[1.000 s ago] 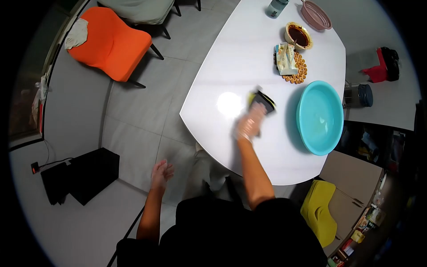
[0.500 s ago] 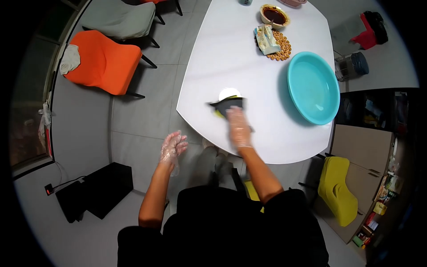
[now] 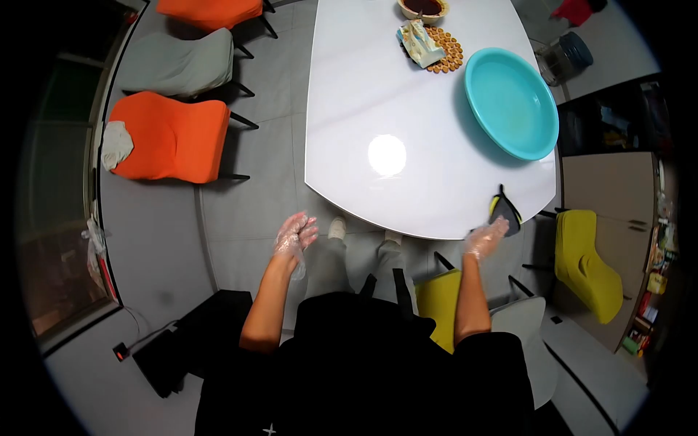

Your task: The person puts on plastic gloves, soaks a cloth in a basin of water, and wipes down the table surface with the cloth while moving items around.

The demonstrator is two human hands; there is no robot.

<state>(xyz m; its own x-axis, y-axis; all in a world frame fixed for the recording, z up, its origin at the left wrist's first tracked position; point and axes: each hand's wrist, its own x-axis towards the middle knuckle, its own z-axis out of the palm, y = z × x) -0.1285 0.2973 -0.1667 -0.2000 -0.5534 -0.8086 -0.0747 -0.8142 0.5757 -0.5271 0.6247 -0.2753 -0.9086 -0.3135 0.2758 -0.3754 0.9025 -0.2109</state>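
My right hand (image 3: 488,237), in a clear plastic glove, holds a dark grey cloth (image 3: 504,212) with yellow edges at the front right edge of the white table (image 3: 363,116). The cloth lies partly on the tabletop. Off the table's front left edge, my left hand (image 3: 294,236) hangs in the air over the floor, also gloved, with its fingers apart and nothing in it. A turquoise basin (image 3: 512,103) stands on the table's right side, beyond my right hand.
Farther back on the table are a packet (image 3: 421,45) on a round wooden mat (image 3: 447,51) and a bowl of dark sauce (image 3: 423,7). Orange chairs (image 3: 171,138) and a grey one (image 3: 178,64) stand left; yellow chairs (image 3: 438,305) stand near the right side.
My right hand has swept the cloth from the table's middle, first left, then across to the front right edge. The view has shifted, and my left hand stays off the table.
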